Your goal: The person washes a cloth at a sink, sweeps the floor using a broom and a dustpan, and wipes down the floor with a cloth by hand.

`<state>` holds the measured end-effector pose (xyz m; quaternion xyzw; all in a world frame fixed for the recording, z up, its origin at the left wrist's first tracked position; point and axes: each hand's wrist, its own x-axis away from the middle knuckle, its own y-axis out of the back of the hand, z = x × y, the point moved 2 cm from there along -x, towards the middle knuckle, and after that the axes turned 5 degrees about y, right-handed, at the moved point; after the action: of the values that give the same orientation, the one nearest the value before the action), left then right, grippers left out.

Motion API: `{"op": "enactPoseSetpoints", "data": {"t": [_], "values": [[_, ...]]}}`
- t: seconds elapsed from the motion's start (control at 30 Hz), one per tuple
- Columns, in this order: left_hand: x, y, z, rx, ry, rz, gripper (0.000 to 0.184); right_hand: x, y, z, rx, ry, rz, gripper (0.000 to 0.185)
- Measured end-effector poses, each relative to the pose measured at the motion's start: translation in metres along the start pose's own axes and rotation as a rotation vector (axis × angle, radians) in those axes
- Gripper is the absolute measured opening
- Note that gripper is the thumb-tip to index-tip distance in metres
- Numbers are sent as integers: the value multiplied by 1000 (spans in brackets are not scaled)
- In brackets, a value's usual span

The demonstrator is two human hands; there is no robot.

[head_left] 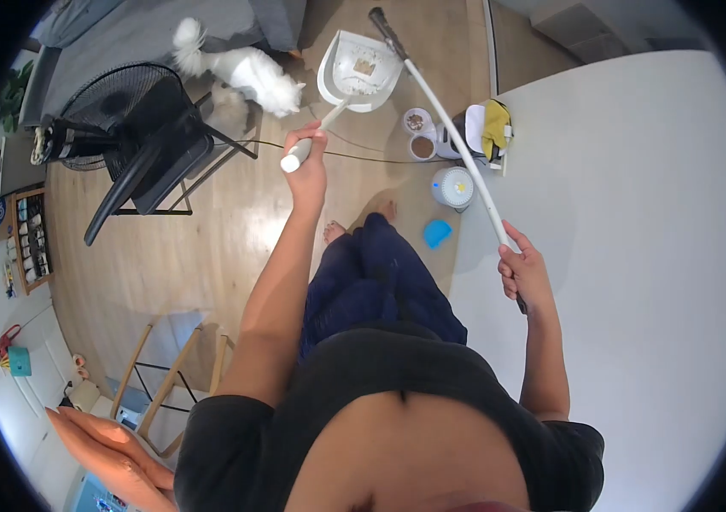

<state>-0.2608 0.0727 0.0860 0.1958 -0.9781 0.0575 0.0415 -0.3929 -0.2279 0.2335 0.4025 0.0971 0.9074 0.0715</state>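
Note:
My left hand [306, 158] is wrapped around the long white handle of a dustpan [335, 58]. The white pan rests on the wood floor ahead of me, with light crumbs and a tan patch of debris inside. In my right hand [523, 266] is the upper end of a broom [457, 141], its white pole slanting forward and left. The broom's dark grey head [387, 31] is at the pan's far right edge; whether the two touch I cannot tell.
A white furry pet [252, 75] stands left of the pan, near a black chair [162, 154] and a fan [98, 94]. Food bowls [421, 148], a round white dispenser [452, 188] and a blue piece [437, 233] lie right. A cable crosses the floor; a white table [636, 222] borders my right.

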Motion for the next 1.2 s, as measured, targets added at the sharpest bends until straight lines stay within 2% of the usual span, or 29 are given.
{"op": "enactPoseSetpoints", "data": {"t": [0.13, 0.2, 0.4, 0.7, 0.9, 1.07, 1.2], "values": [[48, 37, -30, 97, -42, -30, 5, 49, 26, -12, -32, 61, -67, 47], [68, 57, -34, 253, 63, -59, 6, 66, 38, -24, -37, 76, -91, 47], [158, 60, -59, 230, 84, -174, 9, 91, 77, -85, -33, 119, -61, 47], [287, 82, -57, 191, 175, -334, 8, 161, 131, -184, 51, -37, -79, 45], [325, 96, -62, 95, 208, -287, 6, 184, 139, -211, 19, -189, -22, 48], [345, 116, -58, -64, 208, -204, 6, 177, 111, -236, -271, -372, 48, 47], [353, 131, -56, -162, 208, -75, 5, 130, 77, -265, -311, -358, 142, 50]]}}
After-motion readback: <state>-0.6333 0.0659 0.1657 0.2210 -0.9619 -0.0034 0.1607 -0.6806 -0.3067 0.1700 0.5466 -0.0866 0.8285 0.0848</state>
